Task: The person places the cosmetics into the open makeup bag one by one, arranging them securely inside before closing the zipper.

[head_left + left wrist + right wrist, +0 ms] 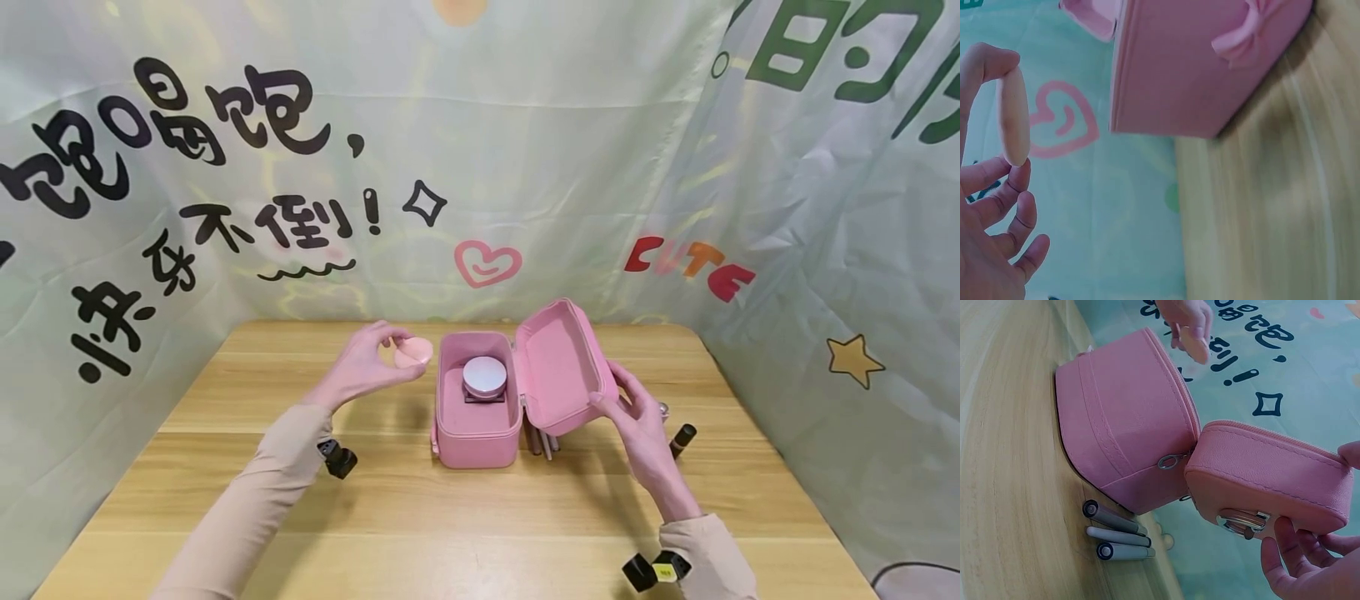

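Observation:
A pink makeup case [477, 450] stands on the table with its lid [557, 360] swung out to the right. My right hand [639, 423] grips the lid's outer corner, thumb at the rim and fingers against the outside. Left of the case, my left hand [363, 365] pinches a flat peach powder puff [413, 352] between thumb and fingertips, raised near the case's left rim. Edge-on in the left wrist view, the puff [1014, 119] looks thin and rounded. Inside the case sits a round white-topped container [484, 376] over a dark square item [472, 398], mostly covered by it.
Three slim tubes [1119, 536] lie on the table beside the case, under the lid. A black-capped tube [682, 439] lies right of my right wrist, near a small shiny item [663, 410]. A printed cloth [570, 192] hangs behind the wooden table [390, 533].

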{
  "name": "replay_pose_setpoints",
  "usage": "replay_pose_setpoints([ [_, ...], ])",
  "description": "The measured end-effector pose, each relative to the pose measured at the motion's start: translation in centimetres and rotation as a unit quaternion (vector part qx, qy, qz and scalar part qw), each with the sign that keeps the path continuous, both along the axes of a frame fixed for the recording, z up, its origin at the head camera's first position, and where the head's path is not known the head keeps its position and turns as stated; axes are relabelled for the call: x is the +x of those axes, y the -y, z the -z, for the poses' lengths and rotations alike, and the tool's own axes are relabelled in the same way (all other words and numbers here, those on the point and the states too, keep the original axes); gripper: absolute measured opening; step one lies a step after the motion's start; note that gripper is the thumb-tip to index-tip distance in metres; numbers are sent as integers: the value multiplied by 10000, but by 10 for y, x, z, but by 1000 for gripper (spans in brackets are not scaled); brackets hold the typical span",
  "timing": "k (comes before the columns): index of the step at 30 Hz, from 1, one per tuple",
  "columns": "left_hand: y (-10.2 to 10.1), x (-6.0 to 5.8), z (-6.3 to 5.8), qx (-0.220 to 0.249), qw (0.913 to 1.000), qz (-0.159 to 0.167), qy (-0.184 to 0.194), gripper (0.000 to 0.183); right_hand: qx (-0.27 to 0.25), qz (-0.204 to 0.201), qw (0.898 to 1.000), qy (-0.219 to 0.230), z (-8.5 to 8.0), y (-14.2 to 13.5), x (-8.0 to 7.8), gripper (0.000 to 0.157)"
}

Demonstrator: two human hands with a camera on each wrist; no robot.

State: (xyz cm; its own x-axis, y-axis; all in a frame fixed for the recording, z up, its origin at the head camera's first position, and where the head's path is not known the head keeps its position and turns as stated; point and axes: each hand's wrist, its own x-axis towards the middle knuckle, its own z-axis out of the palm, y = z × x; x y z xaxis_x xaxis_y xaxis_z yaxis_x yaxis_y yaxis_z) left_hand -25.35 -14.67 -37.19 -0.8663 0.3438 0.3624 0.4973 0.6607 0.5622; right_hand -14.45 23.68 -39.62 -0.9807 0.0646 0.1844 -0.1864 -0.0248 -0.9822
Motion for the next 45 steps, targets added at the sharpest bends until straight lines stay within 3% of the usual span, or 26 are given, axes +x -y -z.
replay_pose_setpoints([
  [11,-26,-6,-16,-464,9989,96,13,56,0,44,10000,-29,0,0,0,61],
  [23,-47,-25,-51,-962,9944,235,-365,55,14,38,10000,3,-1,-1,0,61],
  [34,-71,-37,-79,-1580,9865,188,-380,50,34,20,10000,-30,0,-1,-1,60],
  [40,-82,-42,-82,-1811,9824,294,-341,36,47,10,10000,-36,0,-1,0,60],
  [45,-91,-47,-76,-1995,9790,347,-243,36,26,20,10000,-35,0,0,0,61],
])
